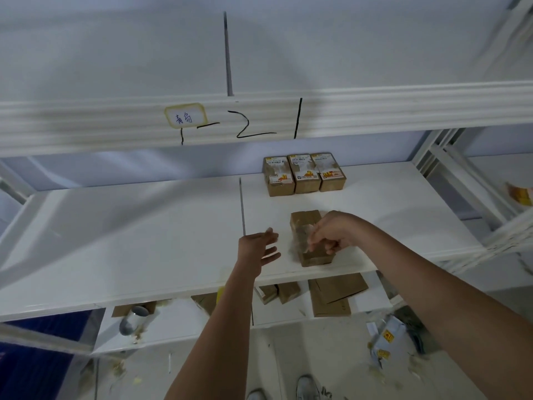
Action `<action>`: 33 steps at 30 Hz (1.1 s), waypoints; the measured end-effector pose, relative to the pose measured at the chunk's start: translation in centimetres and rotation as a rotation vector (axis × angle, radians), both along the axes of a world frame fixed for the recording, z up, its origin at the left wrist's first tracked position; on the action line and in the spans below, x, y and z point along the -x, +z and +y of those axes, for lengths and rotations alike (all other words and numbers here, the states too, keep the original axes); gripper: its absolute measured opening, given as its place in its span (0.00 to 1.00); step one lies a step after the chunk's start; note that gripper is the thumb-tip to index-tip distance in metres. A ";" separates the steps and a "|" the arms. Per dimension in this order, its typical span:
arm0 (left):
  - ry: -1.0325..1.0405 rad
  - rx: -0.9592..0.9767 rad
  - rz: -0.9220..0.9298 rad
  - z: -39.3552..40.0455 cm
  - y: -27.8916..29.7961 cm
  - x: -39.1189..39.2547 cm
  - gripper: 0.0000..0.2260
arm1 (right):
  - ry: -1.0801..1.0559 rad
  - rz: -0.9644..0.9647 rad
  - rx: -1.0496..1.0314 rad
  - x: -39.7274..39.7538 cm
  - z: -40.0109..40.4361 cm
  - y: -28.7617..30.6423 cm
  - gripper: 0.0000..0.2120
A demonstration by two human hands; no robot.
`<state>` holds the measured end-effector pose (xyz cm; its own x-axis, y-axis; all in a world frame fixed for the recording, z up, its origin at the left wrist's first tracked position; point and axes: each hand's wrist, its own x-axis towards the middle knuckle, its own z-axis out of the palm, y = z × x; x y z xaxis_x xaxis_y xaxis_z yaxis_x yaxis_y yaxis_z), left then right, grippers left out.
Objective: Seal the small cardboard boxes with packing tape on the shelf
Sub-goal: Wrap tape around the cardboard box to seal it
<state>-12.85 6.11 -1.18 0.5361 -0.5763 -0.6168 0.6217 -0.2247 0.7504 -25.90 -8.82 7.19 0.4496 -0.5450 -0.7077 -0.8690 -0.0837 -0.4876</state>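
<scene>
Standing beside the person, I see only the head view, looking down on a white shelf (144, 241) where the work goes on. The right hand (331, 235) lies over a small cardboard box (313, 255) near the shelf's front edge, its fingers curled down onto the top, where a clear film of packing tape (300, 235) glints; whether the fingers pinch the tape or merely press it is blurred, and I cannot tell. The left hand (261, 249) hangs just beside the box, fingers spread and holding nothing, not touching the cardboard.

My worry is the box's place: it sits close to the front lip, and a firm rub or tug from the right hand with nothing bracing it could slide it off the shelf. Loose tape may also wrinkle or stick to the fingers if it is not smoothed flat, leaving the flaps poorly closed.

As to containers, the box under the hand is closed enough that its contents are hidden. Three labelled boxes (304, 174) stand touching in a row at the back of the shelf, closed, contents unseen. On the lower shelf (178, 333) lie flattened cardboard pieces (331, 295) and a shiny cylinder (132, 319) on its side, perhaps a roll.
</scene>
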 end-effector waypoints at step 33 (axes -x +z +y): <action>0.216 -0.118 -0.138 -6.7 0.0 4.2 0.10 | -0.179 -0.365 -0.414 4.8 -12.3 -4.5 0.15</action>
<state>-17.07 -0.59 -1.14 0.7224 -0.3682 -0.5853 0.5584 -0.1887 0.8078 -30.73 -21.13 2.69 0.6306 -0.3462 -0.6946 -0.6216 0.3106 -0.7191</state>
